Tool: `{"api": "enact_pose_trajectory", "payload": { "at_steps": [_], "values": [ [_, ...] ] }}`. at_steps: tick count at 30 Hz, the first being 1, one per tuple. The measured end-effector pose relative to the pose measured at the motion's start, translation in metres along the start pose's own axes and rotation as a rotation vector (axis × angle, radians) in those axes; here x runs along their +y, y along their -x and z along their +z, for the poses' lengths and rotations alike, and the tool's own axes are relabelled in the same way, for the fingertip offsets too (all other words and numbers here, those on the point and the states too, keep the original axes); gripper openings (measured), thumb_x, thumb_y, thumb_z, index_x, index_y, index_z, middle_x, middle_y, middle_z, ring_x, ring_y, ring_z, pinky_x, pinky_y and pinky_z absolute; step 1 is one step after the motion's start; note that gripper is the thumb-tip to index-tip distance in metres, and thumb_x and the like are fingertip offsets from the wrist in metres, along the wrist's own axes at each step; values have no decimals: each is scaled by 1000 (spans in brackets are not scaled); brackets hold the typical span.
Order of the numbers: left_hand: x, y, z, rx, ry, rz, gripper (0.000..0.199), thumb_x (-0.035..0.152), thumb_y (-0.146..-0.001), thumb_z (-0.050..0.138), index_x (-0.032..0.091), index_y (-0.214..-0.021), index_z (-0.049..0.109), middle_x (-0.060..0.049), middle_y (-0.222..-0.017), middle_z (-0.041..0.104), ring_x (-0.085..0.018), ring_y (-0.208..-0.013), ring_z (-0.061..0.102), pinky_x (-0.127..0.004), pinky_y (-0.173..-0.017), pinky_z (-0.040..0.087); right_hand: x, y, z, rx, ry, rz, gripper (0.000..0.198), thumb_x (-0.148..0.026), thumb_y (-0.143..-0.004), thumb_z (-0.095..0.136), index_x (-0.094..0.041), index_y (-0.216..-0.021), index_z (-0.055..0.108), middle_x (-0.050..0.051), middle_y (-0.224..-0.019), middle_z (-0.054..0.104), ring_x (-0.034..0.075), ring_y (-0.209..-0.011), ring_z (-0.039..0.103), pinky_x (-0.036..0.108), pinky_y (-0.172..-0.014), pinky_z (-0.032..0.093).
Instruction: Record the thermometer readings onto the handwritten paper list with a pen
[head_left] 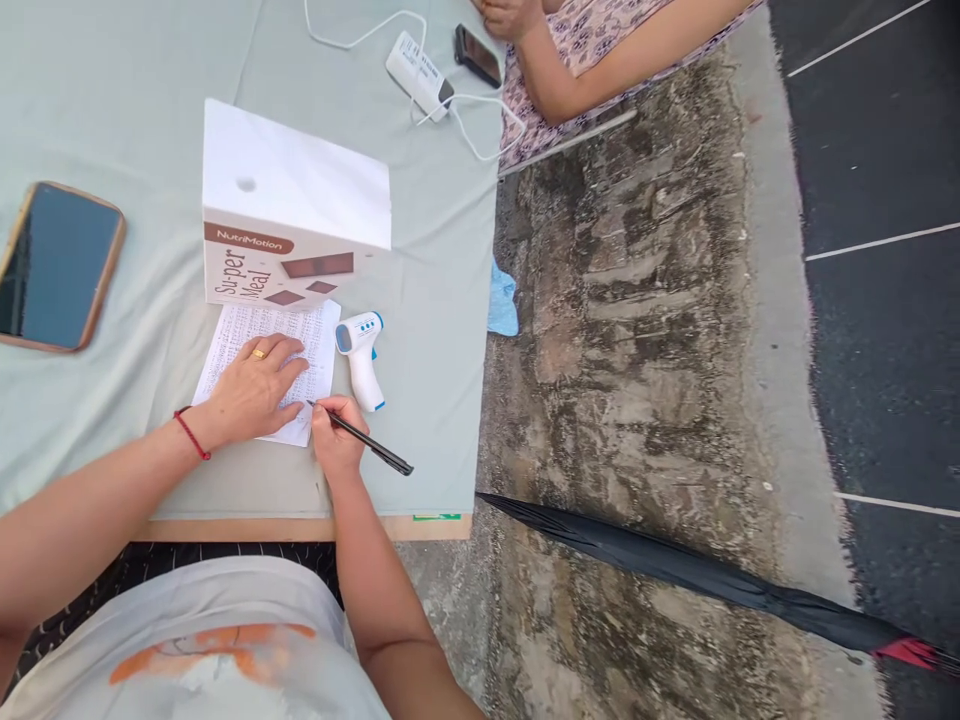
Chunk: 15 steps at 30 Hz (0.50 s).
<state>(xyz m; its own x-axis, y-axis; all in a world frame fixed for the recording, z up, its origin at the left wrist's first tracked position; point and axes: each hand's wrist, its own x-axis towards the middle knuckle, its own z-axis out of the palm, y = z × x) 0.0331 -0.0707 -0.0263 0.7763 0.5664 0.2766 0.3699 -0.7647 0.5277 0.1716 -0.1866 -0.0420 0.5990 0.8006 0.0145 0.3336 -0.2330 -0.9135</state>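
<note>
A sheet of paper (pixel 319 345) covered in rows of small writing lies on the cloth-covered table. My left hand (pixel 255 388) rests flat on it, fingers spread, with a gold ring on one finger and a red cord at the wrist. In my right hand (pixel 337 437) is a black pen (pixel 379 455), its tip on or just over the paper's right side; which of the two I cannot tell. Right of the paper lies a white and blue infrared thermometer (pixel 362 360). A white and brown box (pixel 296 210) stands just beyond the paper, over its far edge.
A phone (pixel 56 265) lies at the left. At the back are a white device (pixel 418 75) with a cable and a small black device (pixel 478 55). Another person's arm (pixel 570 85) is at the table's far right corner. A folded black umbrella (pixel 675 570) lies beyond the right edge.
</note>
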Motion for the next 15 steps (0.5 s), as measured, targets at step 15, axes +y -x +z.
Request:
{"api": "enact_pose_trajectory", "payload": {
  "at_steps": [15],
  "values": [
    [-1, 0, 1, -26, -92, 26, 36, 32, -85, 71, 17, -118, 69, -19, -135, 63, -41, -126, 57, -59, -102, 52, -1, 1, 1, -19, 66, 1, 17, -40, -79, 56, -25, -74, 62, -2, -63, 60, 16, -60, 53, 30, -60, 49]
  ]
}}
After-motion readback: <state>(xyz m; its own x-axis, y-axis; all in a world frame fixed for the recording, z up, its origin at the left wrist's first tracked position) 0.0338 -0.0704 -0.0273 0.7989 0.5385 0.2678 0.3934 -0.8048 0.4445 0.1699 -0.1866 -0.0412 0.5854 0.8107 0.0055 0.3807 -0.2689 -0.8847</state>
